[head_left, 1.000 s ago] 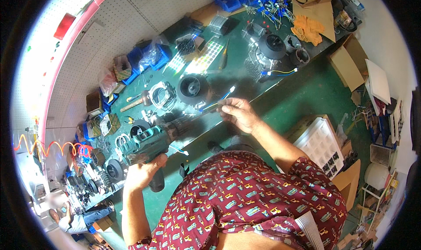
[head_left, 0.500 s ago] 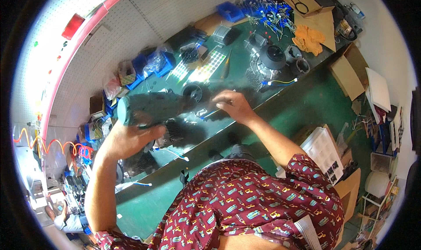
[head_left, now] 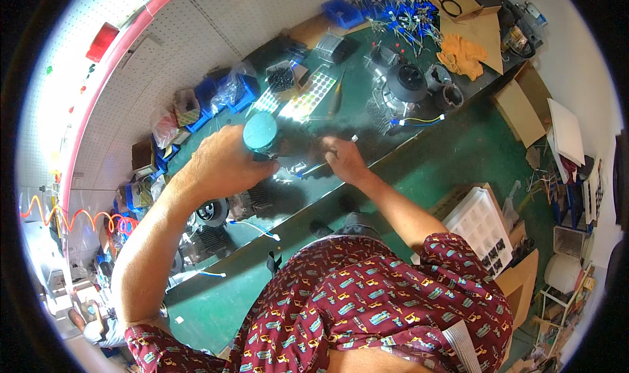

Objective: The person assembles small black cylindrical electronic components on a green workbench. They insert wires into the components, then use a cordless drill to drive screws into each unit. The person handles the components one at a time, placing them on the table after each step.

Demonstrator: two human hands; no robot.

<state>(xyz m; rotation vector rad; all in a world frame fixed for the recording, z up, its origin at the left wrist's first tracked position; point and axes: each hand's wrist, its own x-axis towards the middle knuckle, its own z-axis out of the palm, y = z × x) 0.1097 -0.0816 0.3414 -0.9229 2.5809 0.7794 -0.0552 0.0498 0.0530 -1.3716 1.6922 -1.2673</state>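
My left hand [head_left: 226,163] is wrapped round a dark cylindrical power tool with a round teal end [head_left: 261,132], which points up toward me. The tool's far end reaches toward my right hand [head_left: 344,158], is dark and blurred, and its tip cannot be made out. My right fingers are pinched together just beyond it; what they hold is hidden. A small white connector [head_left: 354,138] shows beside them. Below my left wrist lies a motor unit with a black round fan [head_left: 213,210]. A cable with a blue and white plug [head_left: 265,231] runs from nearby over the bench edge.
Further right on the green bench stands a black blower unit [head_left: 407,83] with a wire. Behind are a sticker sheet [head_left: 310,98], a screwdriver [head_left: 337,98], blue bins [head_left: 242,93], a wire pile [head_left: 409,22] and orange gloves [head_left: 462,56]. A white compartment tray [head_left: 473,225] sits right of me.
My left hand has moved right and turned the power tool, so its teal end faces up. The fan beneath its former place is uncovered. My right hand shifted slightly; a white connector now shows beside it.
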